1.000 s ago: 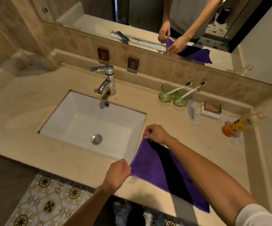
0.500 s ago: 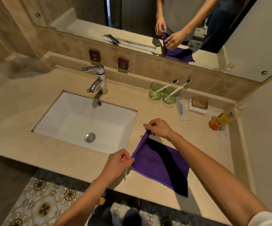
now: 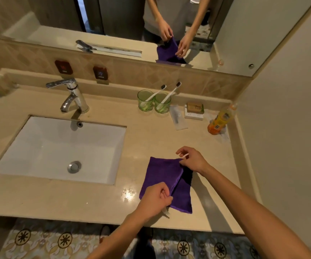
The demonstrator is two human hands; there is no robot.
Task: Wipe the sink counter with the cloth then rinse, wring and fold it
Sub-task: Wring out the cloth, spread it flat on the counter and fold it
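A purple cloth lies on the beige counter to the right of the white sink. It is folded over, its top layer covering the left part and a lower layer showing at the right. My left hand pinches the near corner of the top layer. My right hand pinches the far right corner, with a small white tag sticking out between its fingers. The cloth rests flat on the counter between both hands.
A chrome tap stands behind the sink. Two green glasses with toothbrushes, a sachet, a soap box and an orange bottle line the back right. A mirror runs along the wall. A wall closes the right side.
Both hands carried the cloth's left edge over to the right, folding it in half. The cloth now lies flatter and narrower on the counter.
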